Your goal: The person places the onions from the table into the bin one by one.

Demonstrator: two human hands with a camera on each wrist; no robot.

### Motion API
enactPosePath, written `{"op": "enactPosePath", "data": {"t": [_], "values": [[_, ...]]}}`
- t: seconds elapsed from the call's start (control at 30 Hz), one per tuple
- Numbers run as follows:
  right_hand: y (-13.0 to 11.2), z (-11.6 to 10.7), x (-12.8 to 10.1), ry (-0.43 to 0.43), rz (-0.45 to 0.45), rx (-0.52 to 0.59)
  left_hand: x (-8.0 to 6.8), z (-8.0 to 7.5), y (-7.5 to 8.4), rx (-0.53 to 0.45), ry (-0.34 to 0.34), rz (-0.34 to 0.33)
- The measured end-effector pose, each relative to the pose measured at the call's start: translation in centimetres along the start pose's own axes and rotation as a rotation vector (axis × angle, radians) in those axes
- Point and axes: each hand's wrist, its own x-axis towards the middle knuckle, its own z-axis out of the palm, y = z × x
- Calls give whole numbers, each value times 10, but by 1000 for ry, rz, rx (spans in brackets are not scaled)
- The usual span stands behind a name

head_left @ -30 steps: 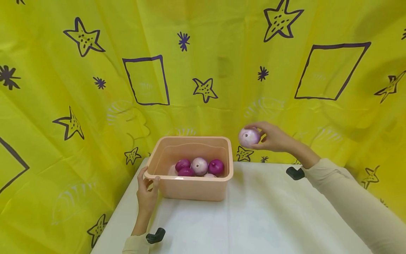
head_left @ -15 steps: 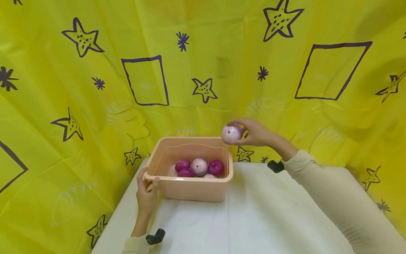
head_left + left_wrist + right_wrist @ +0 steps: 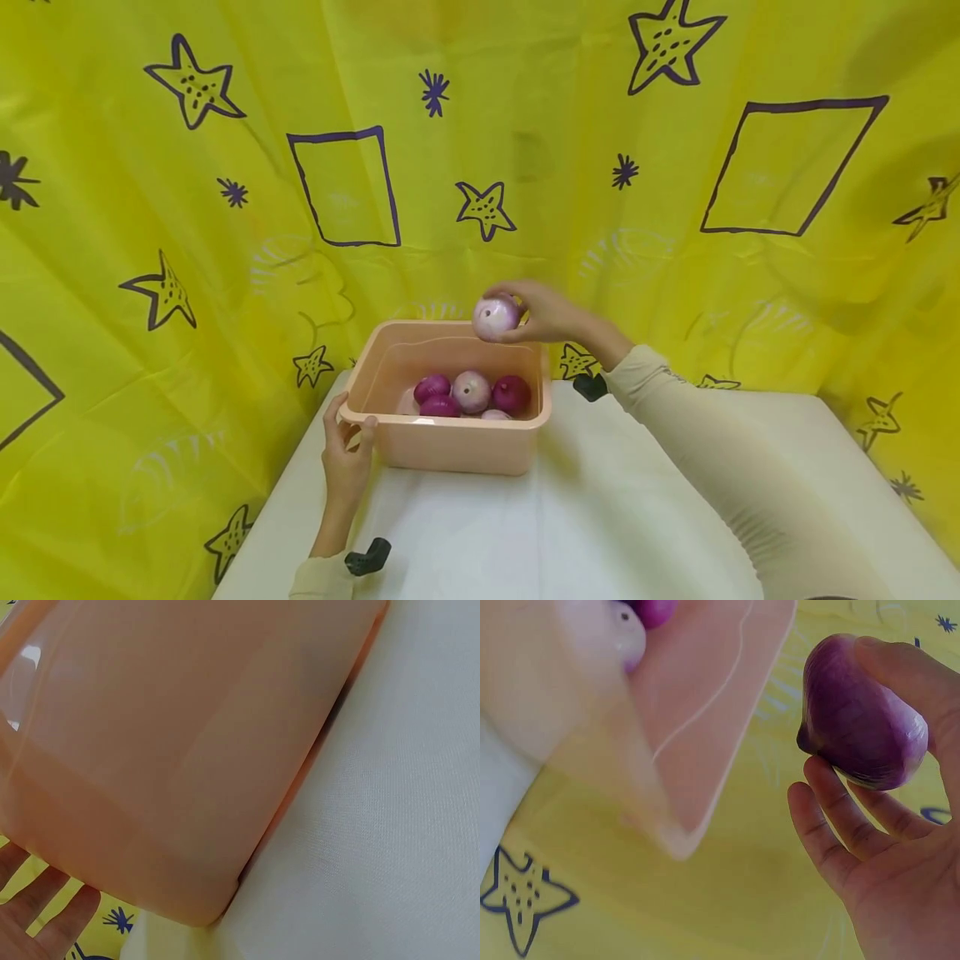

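My right hand [image 3: 547, 312] holds a pale purple onion [image 3: 495, 317] between thumb and fingers, above the back rim of a peach plastic bin [image 3: 457, 448]. In the right wrist view the same onion [image 3: 859, 712] shows a darker purple side and a pointed tip. Gripping the bin's front left corner is my left hand [image 3: 348, 458], thumb at the front rim and fingers round the side. Those fingers [image 3: 71, 919] lie along the bin wall in the left wrist view. Inside the bin are a whitish onion [image 3: 472, 392], a dark purple onion [image 3: 512, 395] and several others, one partly hidden by the front wall.
The bin stands on a white-covered table [image 3: 480, 542], near its back edge. A yellow curtain [image 3: 555, 125] printed with stars and frames hangs behind and along both sides. Dark wrist devices [image 3: 367, 557] sit at both sleeves.
My right hand has carried the onion leftward, from right of the bin to over its back rim. The left hand and the bin have stayed in place.
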Motion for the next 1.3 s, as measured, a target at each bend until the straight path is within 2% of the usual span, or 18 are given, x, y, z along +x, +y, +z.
{"op": "enactPosePath", "data": {"t": [0.17, 0.37, 0.43, 0.5, 0.67, 0.77, 0.93, 1.17, 1.3], "values": [[-5, 14, 16, -26, 11, 10, 0, 0, 5, 15, -15, -35], [-10, 27, 29, -27, 9, 18, -9, -3, 40, 22, -24, -51], [-11, 30, 32, -31, 10, 21, -10, -3, 45, 26, -24, -54], [-11, 33, 33, -36, 13, 30, -10, -2, 43, 24, -23, -62], [-10, 38, 34, -44, 25, 32, -5, 0, 23, 25, -27, -69], [-9, 39, 33, -44, 29, 33, -3, 0, 17, 23, -32, -79], [-9, 39, 32, -67, 39, 39, 1, -1, 5, 33, -23, -56], [-10, 38, 28, -147, 83, -30, 0, -3, 2, 26, -23, -38], [-9, 39, 26, -139, 79, -27, 0, -2, 6, 28, -28, -51]]}}
